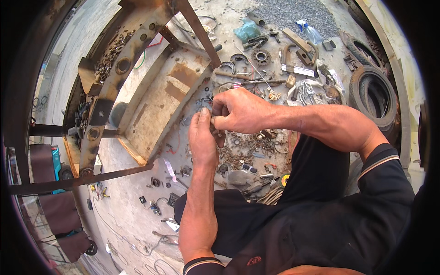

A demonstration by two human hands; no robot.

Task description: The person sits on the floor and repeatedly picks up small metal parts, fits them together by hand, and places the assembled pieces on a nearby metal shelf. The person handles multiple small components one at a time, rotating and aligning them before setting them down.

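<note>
My left hand (204, 137) is raised over the littered floor, its fingers closed around something small that the fingers mostly hide. Against its fingertips, my right hand (240, 110) pinches with thumb and curled fingers; what lies between them is too small and too covered to name. Below both hands spreads a heap of small metal hardware (237, 154), with screws, nuts and washers among it. A long steel bar (264, 82) and a wooden handle (233, 75) lie beyond my right hand, and a toothed metal gear (261, 57) sits farther back.
At the left stands a rusty metal frame (196, 31) with a shelf (161, 99) and a trough of bolts (113, 55). Old tyres (373, 96) lie at the right. Farther back are a spray bottle (311, 32), a teal plastic bag (247, 31) and gravel (295, 17). Cables (120, 237) trail at lower left.
</note>
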